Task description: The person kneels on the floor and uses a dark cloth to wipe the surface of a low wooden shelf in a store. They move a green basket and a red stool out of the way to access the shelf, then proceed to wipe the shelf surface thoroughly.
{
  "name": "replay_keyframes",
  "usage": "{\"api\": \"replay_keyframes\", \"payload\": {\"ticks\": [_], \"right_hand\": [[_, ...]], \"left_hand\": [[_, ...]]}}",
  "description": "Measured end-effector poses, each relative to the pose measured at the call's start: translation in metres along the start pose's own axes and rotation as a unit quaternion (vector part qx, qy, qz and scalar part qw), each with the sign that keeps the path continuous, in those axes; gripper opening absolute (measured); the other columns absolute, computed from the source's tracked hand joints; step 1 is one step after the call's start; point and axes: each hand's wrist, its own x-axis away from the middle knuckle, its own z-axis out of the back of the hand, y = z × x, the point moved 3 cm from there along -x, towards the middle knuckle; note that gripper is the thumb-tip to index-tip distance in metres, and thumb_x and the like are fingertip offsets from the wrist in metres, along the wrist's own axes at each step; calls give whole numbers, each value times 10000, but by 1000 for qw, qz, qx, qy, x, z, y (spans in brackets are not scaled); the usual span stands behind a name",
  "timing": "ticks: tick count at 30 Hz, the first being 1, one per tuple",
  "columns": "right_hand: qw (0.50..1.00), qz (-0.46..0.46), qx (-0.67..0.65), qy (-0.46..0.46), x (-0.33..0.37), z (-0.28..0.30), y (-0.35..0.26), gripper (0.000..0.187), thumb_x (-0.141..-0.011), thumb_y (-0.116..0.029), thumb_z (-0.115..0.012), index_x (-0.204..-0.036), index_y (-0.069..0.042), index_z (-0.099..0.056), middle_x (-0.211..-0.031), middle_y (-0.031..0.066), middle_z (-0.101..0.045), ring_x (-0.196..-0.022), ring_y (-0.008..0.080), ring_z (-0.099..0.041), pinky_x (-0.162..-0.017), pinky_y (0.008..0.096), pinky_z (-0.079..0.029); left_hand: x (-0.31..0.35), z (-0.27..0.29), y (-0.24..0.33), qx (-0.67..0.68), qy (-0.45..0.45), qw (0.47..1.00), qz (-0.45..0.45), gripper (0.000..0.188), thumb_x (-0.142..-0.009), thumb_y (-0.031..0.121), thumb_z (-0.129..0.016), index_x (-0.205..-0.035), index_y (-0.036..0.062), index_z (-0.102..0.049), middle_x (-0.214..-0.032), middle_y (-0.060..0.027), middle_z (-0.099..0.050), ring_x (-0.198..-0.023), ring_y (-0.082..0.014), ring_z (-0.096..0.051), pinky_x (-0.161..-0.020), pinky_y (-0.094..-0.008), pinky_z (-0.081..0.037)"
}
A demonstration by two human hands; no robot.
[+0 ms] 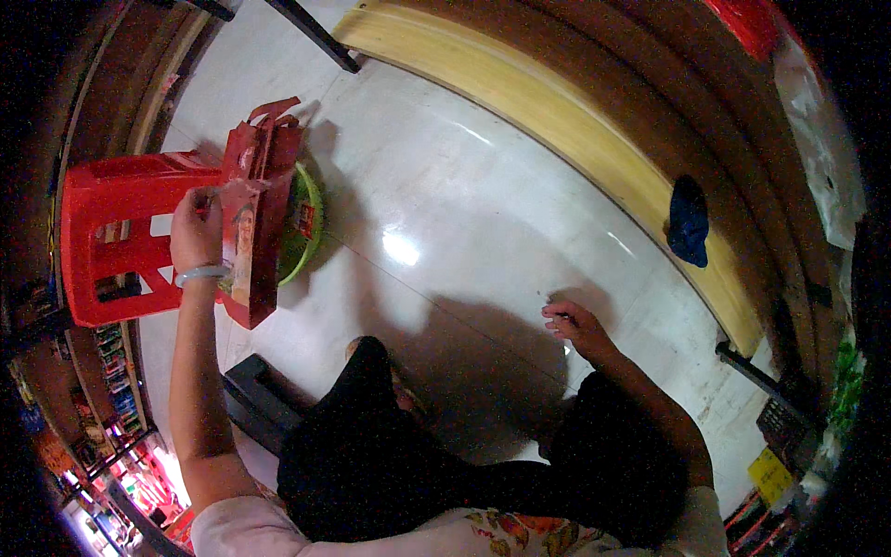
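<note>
My left hand (pixel 197 232), with a pale bracelet at the wrist, is closed beside a red cardboard box (pixel 264 218) at the left. A pale, see-through strip (pixel 243 187) runs from its fingertips across the box; what the fingers hold is not clear. The box is long, with its flaps raised at the far end, and a printed picture on its side. Partly hidden behind it is a green basin (pixel 316 227). To the left stands a red plastic stool (pixel 83 237). My right hand (pixel 577 330) hovers over the floor at the right, fingers loosely bent and apart, holding nothing visible.
A yellow wooden board (pixel 520 93) edges the brown shelving on the far and right sides. On it lies a dark blue bundle (pixel 688 221). A black low seat or frame (pixel 264 395) is near my left knee. Shelves of small packages (pixel 116 371) line the left.
</note>
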Motion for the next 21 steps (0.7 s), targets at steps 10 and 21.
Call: {"api": "replay_keyframes", "payload": {"ticks": [10, 21], "right_hand": [[990, 59, 118, 44, -8, 14, 12, 269, -893, -142, -568, -1153, -75, -565, -1164, 79, -579, -1020, 198, -584, -861, 338, -466], [664, 345, 455, 484, 24, 127, -130, 439, -844, -63, -598, -1272, -77, -504, -1343, 218, -417, -1196, 395, -448, -1008, 416, -368]], "left_hand": [[64, -60, 35, -302, -137, 931, -151, 348, -809, 226, -603, -1146, 141, -594, -1176, -127, -571, -1143, -320, -517, -933, -427, -430], [101, -64, 136, -80, -71, 958, -265, 870, -717, 84, -683, -1464, 118, -237, -1461, -199, -279, -1337, -373, -284, -1108, -522, -231]]}}
